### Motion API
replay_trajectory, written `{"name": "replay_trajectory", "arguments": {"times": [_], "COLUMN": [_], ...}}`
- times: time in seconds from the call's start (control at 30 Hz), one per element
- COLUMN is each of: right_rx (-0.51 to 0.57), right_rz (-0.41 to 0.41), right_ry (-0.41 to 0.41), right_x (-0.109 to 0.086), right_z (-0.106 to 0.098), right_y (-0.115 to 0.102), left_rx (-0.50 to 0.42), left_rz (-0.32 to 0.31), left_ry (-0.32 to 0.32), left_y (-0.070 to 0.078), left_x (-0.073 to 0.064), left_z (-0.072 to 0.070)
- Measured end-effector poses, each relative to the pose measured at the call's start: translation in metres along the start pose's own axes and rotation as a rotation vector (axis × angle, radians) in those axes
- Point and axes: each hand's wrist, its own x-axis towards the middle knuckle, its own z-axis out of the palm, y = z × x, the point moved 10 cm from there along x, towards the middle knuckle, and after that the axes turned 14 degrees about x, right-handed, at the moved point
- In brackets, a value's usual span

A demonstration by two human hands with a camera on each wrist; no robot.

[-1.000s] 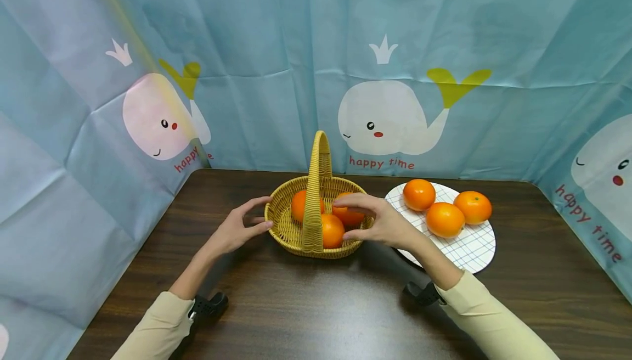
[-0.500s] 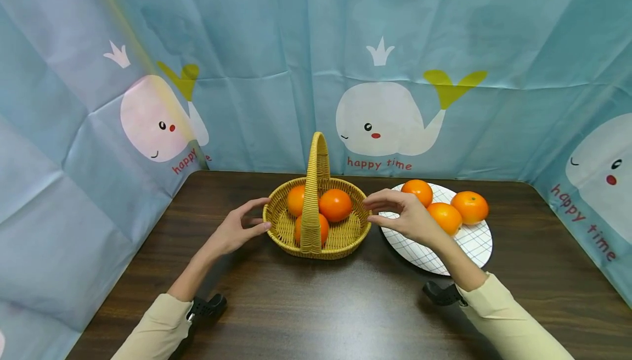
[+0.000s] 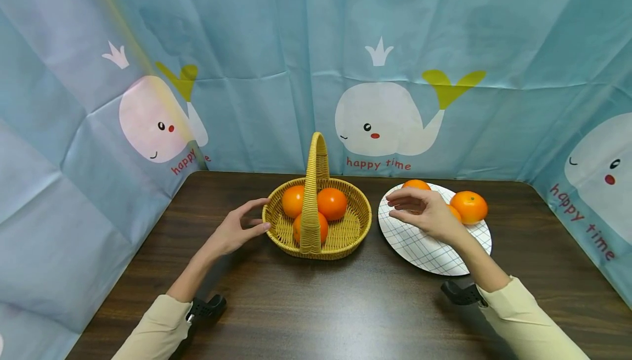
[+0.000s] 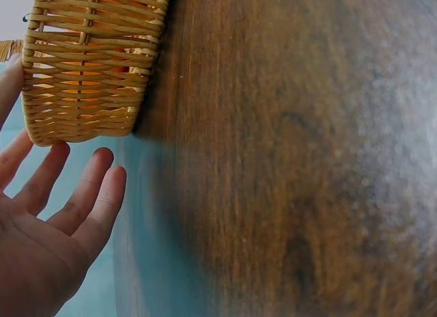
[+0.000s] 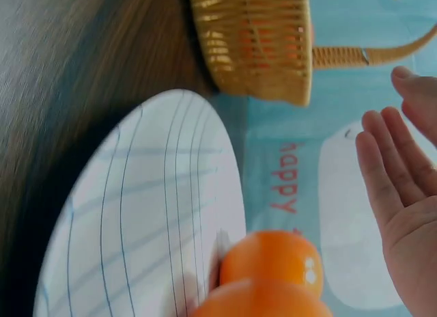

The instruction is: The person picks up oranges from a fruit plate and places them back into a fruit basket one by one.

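A yellow wicker basket point(image 3: 345, 239) with a tall arched handle stands mid-table, holding three oranges, one of them a front orange point(image 3: 323, 227) partly behind the handle. My left hand point(image 3: 238, 229) rests its thumb and fingertips at the basket's left rim. In the left wrist view the fingers are loosely spread against the woven end. My right hand point(image 3: 429, 214) hovers over the white checked plate point(image 3: 424, 258), its fingers slightly bent with nothing in them. On that plate lie a back orange point(image 3: 417, 184), a right orange point(image 3: 469, 207) and one mostly hidden behind the right hand.
The dark wooden table point(image 3: 321, 316) carries both basket and plate, which sit side by side with a narrow gap. A light blue curtain point(image 3: 276, 118) printed with whales hangs right behind the table and along its sides.
My right hand has left the oranges in the basket and moved right, over the plate. The front and right oranges in the basket have shifted left. The left hand stays at the rim.
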Motion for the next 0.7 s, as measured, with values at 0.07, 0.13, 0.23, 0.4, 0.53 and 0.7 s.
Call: {"name": "replay_trajectory", "arguments": {"times": [0.07, 0.13, 0.23, 0.4, 0.53, 0.7], "right_rx": [-0.018, -0.032, -0.053, -0.093, -0.191, -0.357], "right_rz": [0.01, 0.014, -0.003, 0.02, 0.074, 0.066], "right_ry": [0.013, 0.02, 0.019, 0.031, 0.036, 0.029], "right_x": [-0.003, -0.006, -0.01, -0.022, -0.035, -0.048], "right_z": [-0.007, -0.015, -0.025, -0.044, -0.059, -0.071], "right_y": [0.0, -0.001, -0.006, -0.008, -0.009, -0.017], "left_rx": [0.002, 0.0, -0.001, 0.002, 0.005, 0.006], "left_rz": [-0.001, -0.001, 0.0, -0.001, -0.002, 0.002], "left_ry": [-0.001, -0.001, -0.002, -0.003, -0.003, -0.001], "left_y": [0.0, 0.0, 0.0, 0.001, 0.0, 0.0], "left_x": [0.001, 0.0, 0.0, -0.001, -0.001, 0.0], "left_z": [0.0, 0.0, 0.001, 0.001, 0.001, 0.0]}}
